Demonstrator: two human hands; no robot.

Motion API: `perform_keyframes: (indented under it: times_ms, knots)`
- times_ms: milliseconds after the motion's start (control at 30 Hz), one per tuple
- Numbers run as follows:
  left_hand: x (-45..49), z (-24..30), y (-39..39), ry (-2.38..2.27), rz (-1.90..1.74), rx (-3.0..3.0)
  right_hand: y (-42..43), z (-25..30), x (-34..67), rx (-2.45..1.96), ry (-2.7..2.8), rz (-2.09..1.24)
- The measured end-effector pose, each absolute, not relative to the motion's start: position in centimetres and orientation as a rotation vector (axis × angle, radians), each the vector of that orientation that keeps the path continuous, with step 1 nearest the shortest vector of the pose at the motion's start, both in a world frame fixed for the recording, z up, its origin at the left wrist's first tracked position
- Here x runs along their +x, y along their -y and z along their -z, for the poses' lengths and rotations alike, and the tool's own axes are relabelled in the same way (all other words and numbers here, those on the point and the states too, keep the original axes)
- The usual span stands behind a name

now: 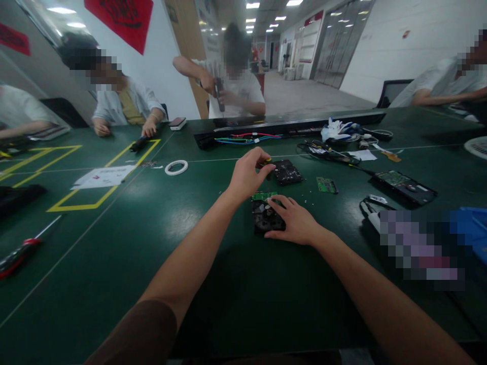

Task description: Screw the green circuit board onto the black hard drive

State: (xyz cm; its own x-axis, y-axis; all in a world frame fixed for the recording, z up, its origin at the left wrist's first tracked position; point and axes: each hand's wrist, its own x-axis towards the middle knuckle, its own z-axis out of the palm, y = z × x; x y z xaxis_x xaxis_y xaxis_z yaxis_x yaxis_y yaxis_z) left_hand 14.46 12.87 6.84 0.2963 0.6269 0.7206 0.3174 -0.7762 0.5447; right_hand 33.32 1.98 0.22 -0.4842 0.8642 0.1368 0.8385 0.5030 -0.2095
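Note:
My left hand [249, 172] pinches a small black-and-yellow screwdriver [269, 175], mostly hidden by the fingers, held upright over the near hard drive [262, 219]. That drive lies flat, with a green circuit board [264, 195] along its far end. My right hand [297, 222] steadies it from the right, thumb on the near edge and fingertips by the board. Just beyond lies a second black hard drive [288, 172]. To its right is a loose green circuit board [327, 185], and tiny pale screws or bits [307, 196] are scattered nearby.
A white tape ring [176, 168] and paper sheet [102, 176] lie left. A red-handled screwdriver [26, 248] is at far left. Cables, white-blue gloves [337, 131] and a black case with a board [403, 186] lie right. A long black bar [297, 126] crosses behind; several people sit around.

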Motion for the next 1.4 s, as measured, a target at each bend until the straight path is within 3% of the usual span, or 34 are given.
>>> perform_keyframes:
  times_ms: [333, 1400]
  knots:
    - [14.54, -7.09, -12.00, -0.891, -1.344, 2.221, -2.02, -0.01, 33.45, -1.436, 2.515, -0.156]
    - [14.27, -6.92, -12.64, -0.843, -1.397, 2.450, -1.96, -0.16, 33.31, -1.438, 2.524, -0.152]
